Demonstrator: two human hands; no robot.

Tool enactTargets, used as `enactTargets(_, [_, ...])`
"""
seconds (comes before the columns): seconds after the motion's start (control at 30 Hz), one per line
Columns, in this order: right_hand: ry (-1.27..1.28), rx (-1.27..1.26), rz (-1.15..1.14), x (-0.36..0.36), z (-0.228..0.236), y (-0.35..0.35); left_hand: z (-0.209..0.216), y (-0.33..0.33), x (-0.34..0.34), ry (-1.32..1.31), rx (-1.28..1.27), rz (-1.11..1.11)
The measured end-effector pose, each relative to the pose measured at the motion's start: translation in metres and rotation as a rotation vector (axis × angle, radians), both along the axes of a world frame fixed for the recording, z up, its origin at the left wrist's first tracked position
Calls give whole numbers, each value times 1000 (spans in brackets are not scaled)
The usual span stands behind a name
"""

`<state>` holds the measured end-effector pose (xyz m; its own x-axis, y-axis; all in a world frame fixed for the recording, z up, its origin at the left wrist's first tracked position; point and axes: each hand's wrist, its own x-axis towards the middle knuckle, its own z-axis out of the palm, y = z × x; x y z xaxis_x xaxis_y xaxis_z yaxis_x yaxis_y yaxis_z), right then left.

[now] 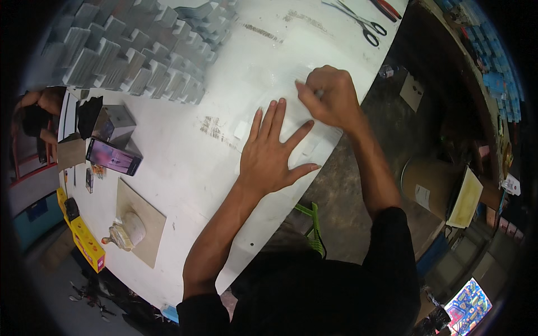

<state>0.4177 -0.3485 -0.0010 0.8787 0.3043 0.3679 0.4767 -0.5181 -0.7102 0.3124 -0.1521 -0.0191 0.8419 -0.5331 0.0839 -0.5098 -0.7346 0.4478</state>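
My left hand (268, 154) lies flat with its fingers spread, pressing on what looks like a clear plastic sheet (283, 78) on the white table. The see-through sheet is hard to tell from the tabletop. Just to the right, my right hand (332, 98) is closed in a fist over the sheet's right part. A small greyish bit shows between its thumb and fingers, too little to name. Beside my left fingertips is a small white rectangular piece (241, 130).
Stacks of translucent grey plastic pieces (134, 53) fill the table's far left. Scissors (367, 28) and a red-handled tool (386, 8) lie at the far right edge. Leftward are a propped phone (114, 157), a board (154, 235) with a glue-smeared pot (130, 231), and a yellow box (84, 238).
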Motion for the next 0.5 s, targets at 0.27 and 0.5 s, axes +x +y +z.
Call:
enactTargets(0.27, [35, 55, -32, 2, 0, 2, 0, 1, -4, -11, -13, 11])
enactTargets(0.5, [75, 57, 76, -14, 10, 8, 2, 0, -2, -40, -42, 6])
